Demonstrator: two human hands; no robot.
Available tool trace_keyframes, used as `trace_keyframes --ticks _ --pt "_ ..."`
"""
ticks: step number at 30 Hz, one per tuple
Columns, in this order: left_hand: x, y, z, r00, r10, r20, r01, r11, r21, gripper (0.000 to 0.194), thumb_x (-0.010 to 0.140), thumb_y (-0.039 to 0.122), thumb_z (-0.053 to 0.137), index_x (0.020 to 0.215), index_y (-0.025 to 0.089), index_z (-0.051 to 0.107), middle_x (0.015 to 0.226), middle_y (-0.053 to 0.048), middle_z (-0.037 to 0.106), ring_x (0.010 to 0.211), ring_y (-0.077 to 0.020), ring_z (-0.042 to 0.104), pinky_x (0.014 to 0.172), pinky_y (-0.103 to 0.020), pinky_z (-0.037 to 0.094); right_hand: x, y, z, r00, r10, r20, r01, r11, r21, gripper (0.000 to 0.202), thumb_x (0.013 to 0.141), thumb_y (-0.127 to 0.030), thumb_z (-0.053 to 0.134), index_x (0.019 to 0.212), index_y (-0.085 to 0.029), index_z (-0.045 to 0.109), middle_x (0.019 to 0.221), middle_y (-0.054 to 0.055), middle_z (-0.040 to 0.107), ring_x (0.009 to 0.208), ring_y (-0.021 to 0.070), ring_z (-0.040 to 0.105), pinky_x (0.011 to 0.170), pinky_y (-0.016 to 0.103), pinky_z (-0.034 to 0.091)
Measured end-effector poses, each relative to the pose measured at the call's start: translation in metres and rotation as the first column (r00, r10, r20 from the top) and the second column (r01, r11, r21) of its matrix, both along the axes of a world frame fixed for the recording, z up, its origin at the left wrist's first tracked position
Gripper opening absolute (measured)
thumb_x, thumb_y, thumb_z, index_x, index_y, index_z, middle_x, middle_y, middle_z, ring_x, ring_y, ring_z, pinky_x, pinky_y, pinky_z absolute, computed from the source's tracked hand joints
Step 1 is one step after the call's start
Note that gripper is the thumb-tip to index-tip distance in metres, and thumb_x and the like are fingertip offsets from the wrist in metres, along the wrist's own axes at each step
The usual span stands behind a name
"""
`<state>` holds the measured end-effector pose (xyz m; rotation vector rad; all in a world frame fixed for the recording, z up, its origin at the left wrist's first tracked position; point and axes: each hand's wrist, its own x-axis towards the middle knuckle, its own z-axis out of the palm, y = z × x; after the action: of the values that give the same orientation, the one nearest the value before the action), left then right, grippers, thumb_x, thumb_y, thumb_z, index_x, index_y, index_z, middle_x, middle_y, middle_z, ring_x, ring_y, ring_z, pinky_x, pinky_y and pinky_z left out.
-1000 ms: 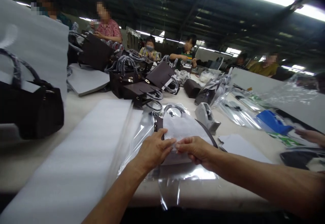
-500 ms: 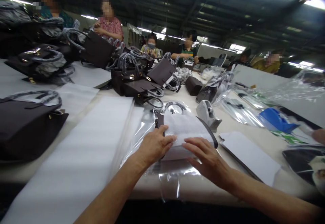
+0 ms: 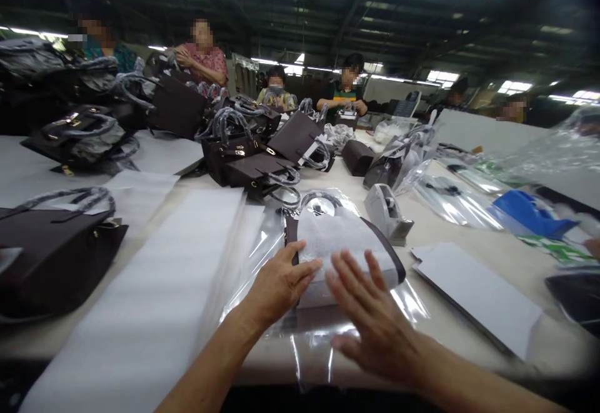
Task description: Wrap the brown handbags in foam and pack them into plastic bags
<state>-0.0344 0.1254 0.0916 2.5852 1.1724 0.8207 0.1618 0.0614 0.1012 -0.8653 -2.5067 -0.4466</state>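
A dark brown handbag [image 3: 396,263] lies in front of me on a clear plastic bag [image 3: 312,341], its wrapped handles pointing away. A white foam sheet [image 3: 344,235] covers most of its upward side. My left hand [image 3: 276,282] rests at the sheet's left edge, thumb and forefinger apart, the other fingers partly curled, gripping nothing. Over the lower right part of the sheet my right hand [image 3: 368,310] is spread flat, palm down; whether it presses on the sheet I cannot tell.
A tape dispenser [image 3: 389,216] stands just beyond the handbag. White foam sheets [image 3: 150,288] are stacked at left, beside another brown handbag [image 3: 60,263]. White boards [image 3: 478,294] lie at right. Many wrapped handbags [image 3: 253,163] are heaped farther back, where co-workers [image 3: 344,91] handle bags.
My right hand has straightened and spread its fingers, shifting slightly toward me over the foam sheet. The left hand stays at the left edge. The camera view has tilted a little.
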Motion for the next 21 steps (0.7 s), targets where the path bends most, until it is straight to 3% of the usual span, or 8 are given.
trace_keyframes --ticks 2,5,8,10,12,16,18,21 --pt "0.001 0.0 -0.002 1.0 0.016 0.022 -0.015 1.0 -0.014 0.027 0.086 0.025 0.047 0.108 0.027 0.061 0.129 -0.009 0.043 0.114 -0.0236 0.048 0.093 -0.038 0.045 -0.004 0.018 -0.005 0.99 -0.138 -0.018 0.137 0.99 -0.031 0.081 0.083 -0.054 0.045 0.14 -0.002 0.019 0.14 0.023 0.027 0.132 0.0348 0.015 0.105 0.06 0.009" --pt "0.0 -0.001 -0.007 0.999 0.04 0.034 -0.039 0.998 -0.041 0.029 0.087 0.026 0.044 0.112 0.026 0.059 0.134 -0.008 0.04 0.117 -0.0221 0.046 0.097 -0.037 0.042 -0.001 0.03 -0.013 0.994 -0.089 0.059 0.099 0.976 -0.194 0.082 0.082 -0.056 0.046 0.14 -0.004 0.02 0.141 0.02 0.026 0.132 0.0345 0.016 0.105 0.059 0.016" --pt "-0.001 -0.005 -0.008 0.992 0.124 -0.038 -0.124 0.992 0.005 0.032 0.089 0.028 0.041 0.117 0.034 0.054 0.134 -0.005 0.042 0.113 -0.024 0.048 0.095 -0.048 0.041 0.02 0.034 0.002 0.987 -0.12 -0.106 0.075 0.932 -0.355 0.06 0.089 -0.044 0.039 0.139 -0.013 0.027 0.139 0.012 0.036 0.13 0.0259 0.027 0.105 0.048 0.029" --pt "0.003 -0.01 -0.002 0.971 0.21 -0.117 -0.199 0.975 0.1 0.033 0.088 0.028 0.043 0.117 0.04 0.052 0.135 -0.005 0.042 0.117 -0.0303 0.044 0.093 -0.06 0.034 0.04 0.042 0.017 0.933 -0.237 -0.271 0.131 0.925 -0.358 0.046 0.092 -0.034 0.035 0.136 -0.019 0.033 0.135 0.009 0.042 0.127 0.0214 0.035 0.103 0.042 0.035" --pt "0.014 -0.013 0.007 0.951 0.266 -0.158 -0.232 0.951 0.203 0.032 0.086 0.028 0.045 0.115 0.038 0.054 0.138 -0.007 0.038 0.126 -0.0358 0.032 0.094 -0.068 0.025 0.056 0.052 0.022 0.889 -0.324 -0.322 0.232 0.928 -0.292 0.045 0.092 -0.032 0.035 0.135 -0.019 0.036 0.138 0.01 0.038 0.127 0.0232 0.034 0.103 0.043 0.035" --pt "0.051 -0.002 0.018 0.954 0.258 -0.152 -0.195 0.921 0.336 0.042 0.088 0.034 0.041 0.127 0.02 0.046 0.144 -0.014 0.026 0.134 -0.034 0.016 0.103 -0.059 0.023 0.068 0.064 -0.002 0.969 -0.236 -0.073 0.221 0.96 -0.171 0.059 0.088 -0.038 0.044 0.139 -0.013 0.027 0.143 0.015 0.027 0.132 0.0293 0.022 0.104 0.054 0.026" --pt "0.069 0.008 0.015 0.956 0.228 -0.186 -0.162 0.934 0.317 0.054 0.088 0.044 0.038 0.133 0.015 0.037 0.143 -0.016 0.028 0.133 -0.0332 0.019 0.103 -0.054 0.028 0.07 0.066 -0.008 0.984 -0.178 0.012 0.175 0.948 -0.265 0.062 0.086 -0.038 0.047 0.14 -0.013 0.026 0.142 0.014 0.028 0.131 0.03 0.024 0.104 0.055 0.025" --pt "0.082 0.018 0.004 0.946 0.184 -0.268 -0.132 0.97 0.203 0.067 0.083 0.059 0.034 0.136 0.017 0.033 0.139 -0.017 0.035 0.131 -0.0342 0.025 0.1 -0.051 0.035 0.078 0.082 0.011 0.983 -0.133 -0.127 0.05 0.856 -0.514 0.05 0.084 -0.037 0.052 0.13 -0.019 0.046 0.132 0.01 0.046 0.122 0.027 0.042 0.101 0.046 0.035"
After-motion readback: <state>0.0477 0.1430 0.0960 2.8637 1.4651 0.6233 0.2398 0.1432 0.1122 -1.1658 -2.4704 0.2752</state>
